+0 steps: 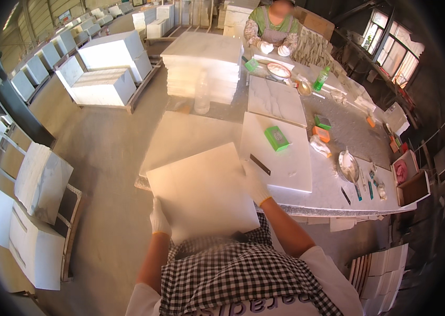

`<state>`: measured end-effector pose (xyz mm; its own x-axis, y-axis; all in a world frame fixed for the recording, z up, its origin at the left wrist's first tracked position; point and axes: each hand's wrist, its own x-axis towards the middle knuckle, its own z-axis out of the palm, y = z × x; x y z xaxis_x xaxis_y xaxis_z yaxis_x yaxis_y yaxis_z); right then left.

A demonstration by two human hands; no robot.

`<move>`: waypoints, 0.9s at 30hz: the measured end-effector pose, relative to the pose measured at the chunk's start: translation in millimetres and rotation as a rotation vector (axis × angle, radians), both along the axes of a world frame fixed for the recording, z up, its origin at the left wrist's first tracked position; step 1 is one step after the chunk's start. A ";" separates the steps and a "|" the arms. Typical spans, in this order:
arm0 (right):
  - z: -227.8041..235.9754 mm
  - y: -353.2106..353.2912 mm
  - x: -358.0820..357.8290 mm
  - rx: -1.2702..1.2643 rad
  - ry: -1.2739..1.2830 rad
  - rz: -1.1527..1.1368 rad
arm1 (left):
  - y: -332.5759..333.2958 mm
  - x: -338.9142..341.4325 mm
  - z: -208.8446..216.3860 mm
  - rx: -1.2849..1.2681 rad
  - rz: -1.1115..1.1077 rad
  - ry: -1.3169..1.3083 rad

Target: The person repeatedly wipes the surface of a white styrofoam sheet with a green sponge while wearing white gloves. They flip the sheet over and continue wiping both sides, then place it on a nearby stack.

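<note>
A pale square stone tile [201, 192] is held tilted in front of my apron, its lower edge close to my waist. My left hand [159, 217], in a white knit glove, grips its left edge. On the opposite edge is my gloved right hand [256, 184]; the tile partly hides the fingers of both hands. A dark flat strip, like a scraper blade [260, 164], shows right beside my right hand, over another white tile [298, 174] on the table. A green sanding block [276, 138] rests on that tile. Behind the held tile lies another pale slab [185, 138].
A tall stack of tiles [201, 66] stands at the far left of the table, a clear bottle [201, 95] before it. A pan of white paste [347, 164], an orange block [321, 134] and a green bottle [321, 79] are to the right. Across the table stands a co-worker [272, 31].
</note>
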<state>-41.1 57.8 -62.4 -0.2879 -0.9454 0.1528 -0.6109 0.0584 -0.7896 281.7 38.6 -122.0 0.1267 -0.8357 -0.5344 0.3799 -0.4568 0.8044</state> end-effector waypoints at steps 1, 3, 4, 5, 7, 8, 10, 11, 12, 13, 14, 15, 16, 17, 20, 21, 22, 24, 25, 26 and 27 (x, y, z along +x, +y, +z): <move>-1.4 -5.3 0.4 0.043 -0.061 0.022 | 0.9 -0.6 3.6 -0.014 0.013 0.001; 1.8 -11.5 0.0 0.043 -0.216 0.055 | 5.0 -1.6 14.8 -0.014 0.018 -0.038; 6.9 -11.2 0.0 -0.001 -0.310 0.066 | 3.7 -3.8 22.8 0.003 0.032 -0.065; 15.3 -12.3 -0.5 -0.039 -0.404 0.078 | 4.9 -4.3 32.6 0.010 0.056 -0.075; 41.9 -10.5 -3.7 0.015 -0.525 0.145 | 5.3 -2.9 57.2 -0.066 0.052 -0.066; 57.8 -5.5 -1.5 0.106 -0.570 0.106 | 5.5 -1.3 71.7 -0.110 0.049 -0.069; 101.1 3.9 -3.3 0.204 -0.561 0.154 | -1.3 2.6 104.0 -0.192 0.052 -0.080; 124.1 9.3 -0.9 0.231 -0.541 0.189 | -7.6 4.8 121.3 -0.254 0.058 -0.081; 143.4 14.2 8.9 0.141 -0.586 0.144 | -14.8 6.8 138.3 -0.318 0.065 -0.081; 160.9 16.9 20.6 0.006 -0.627 0.144 | -22.6 9.3 155.0 -0.395 0.067 -0.071; 177.2 19.5 31.6 -0.116 -0.669 0.144 | -31.0 11.6 170.3 -0.472 0.068 -0.059; 193.5 24.6 37.9 -0.177 -0.690 0.175 | -40.0 13.9 184.1 -0.532 0.088 -0.051; 207.7 30.6 42.2 -0.227 -0.713 0.204 | -50.5 15.4 195.8 -0.636 0.090 -0.034; 217.5 32.7 48.5 -0.306 -0.759 0.270 | -65.6 13.6 205.1 -0.611 0.216 -0.032; 228.9 31.9 66.4 -0.400 -0.703 0.337 | -100.5 15.2 216.0 -0.674 0.473 -0.004; 227.2 31.3 71.5 -0.427 -0.630 0.350 | -114.6 19.6 216.7 -0.693 0.500 0.019; 224.3 30.7 74.8 -0.398 -0.517 0.347 | -130.8 20.9 215.3 -0.704 0.517 0.020; 216.5 25.0 79.6 -0.346 -0.380 0.354 | -150.5 26.0 200.2 -0.765 0.483 -0.018; 211.9 22.3 82.0 -0.311 -0.365 0.366 | -163.5 30.4 193.8 -0.744 0.478 -0.002; 207.7 20.1 82.9 -0.268 -0.355 0.367 | -172.3 32.4 183.1 -0.682 0.449 -0.306; 203.4 17.7 84.0 -0.226 -0.359 0.369 | -181.1 34.6 172.1 -0.706 0.465 -0.611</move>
